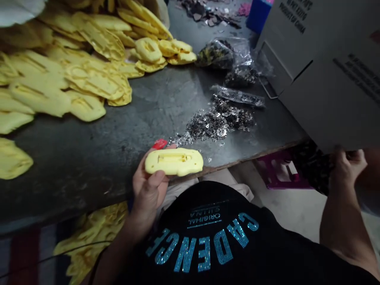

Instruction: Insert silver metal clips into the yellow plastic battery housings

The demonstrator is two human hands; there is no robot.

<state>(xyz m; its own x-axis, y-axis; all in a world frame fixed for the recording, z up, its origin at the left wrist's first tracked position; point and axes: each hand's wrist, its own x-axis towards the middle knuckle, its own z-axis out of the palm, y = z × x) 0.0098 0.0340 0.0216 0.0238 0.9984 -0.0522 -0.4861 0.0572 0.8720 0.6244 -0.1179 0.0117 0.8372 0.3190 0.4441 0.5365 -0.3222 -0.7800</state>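
My left hand (150, 180) holds a yellow molded plastic piece (173, 161) level over the table's front edge, thumb in front and fingers behind. The piece has a long slot with small metal bits in it. Something red (159, 143) shows at one fingertip. Just beyond the piece lies a pile of small shiny metal parts (218, 120). Far to the right, my right hand (348, 166) is closed at the lower edge of a large white carton (332, 79); what its fingers hold is hidden.
Many yellow pieces (97, 79) are heaped on the grey table (154, 95) at left. Clear plastic bags (234, 53), dark flakes (204, 12) and a blue box (258, 16) are farther back. A purple crate (276, 168) and more yellow pieces (95, 233) lie below table level.
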